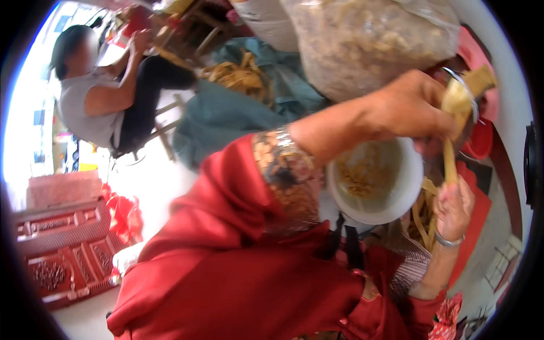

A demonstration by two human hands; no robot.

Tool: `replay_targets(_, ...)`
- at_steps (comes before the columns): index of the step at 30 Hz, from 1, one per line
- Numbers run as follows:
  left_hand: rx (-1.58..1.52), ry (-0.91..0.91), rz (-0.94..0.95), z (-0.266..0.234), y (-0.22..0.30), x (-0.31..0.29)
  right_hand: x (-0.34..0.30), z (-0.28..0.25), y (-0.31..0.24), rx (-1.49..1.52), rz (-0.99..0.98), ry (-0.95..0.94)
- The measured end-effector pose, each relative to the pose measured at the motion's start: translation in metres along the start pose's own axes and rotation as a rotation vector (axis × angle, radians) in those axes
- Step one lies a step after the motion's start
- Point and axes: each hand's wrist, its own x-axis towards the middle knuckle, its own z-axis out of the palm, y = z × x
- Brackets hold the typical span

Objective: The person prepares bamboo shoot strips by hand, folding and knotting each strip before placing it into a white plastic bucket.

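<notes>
Possibly overstrained: a strip held between two hands beside the bowl

A pale yellow strip [450, 161] is held upright, just to the right of the rim of a white bowl [374, 215]. Its upper stretch is clasped by the left hand [418, 107], whose fingers are curled closed, with their undersides hidden. Its lower end is pinched by the right hand [455, 208], thumb and fingers drawn tight.

A snap or a lengthwise split would seem the likeliest fault; it could be caused by too hard a pull, since a narrow length is left bare between the two grips. Skin could also be nicked if either hand were slipped toward the curved metal loop [468, 92] by the strip's upper part (whether that loop is sharp, or held at all, cannot be told).

Torn bits might be dropped outside the right edge of the bowl rather than among the yellow pieces [362, 177] inside, because the strip is held past that edge. There, loose strips [420, 218] are heaped and could be mixed with them. By the bowl's left edge, the rim might be caught by the floral cuff [280, 175] and the bowl tipped, should the forearm be lowered.
</notes>
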Motion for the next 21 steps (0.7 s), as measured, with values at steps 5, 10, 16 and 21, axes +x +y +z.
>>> replay_targets(5, -0.109, 0.099, 0.049, -0.003, -0.01, 0.022, 0.025, 0.007, -0.028, -0.119, -0.006, 0.004)
replay_targets(10, 0.04, 0.186, 0.06, 0.009, 0.007, 0.056, 0.053, -0.017, -0.044, -0.234, -0.098, 0.144)
replay_targets(16, 0.166, 0.212, 0.168, 0.019, -0.002, 0.099, 0.076, -0.047, -0.05, -0.41, -0.137, 0.343)
replay_targets(21, 0.815, 0.495, 0.251, -0.002, -0.047, 0.126, 0.099, -0.071, -0.006, -0.938, -0.224, 0.265)
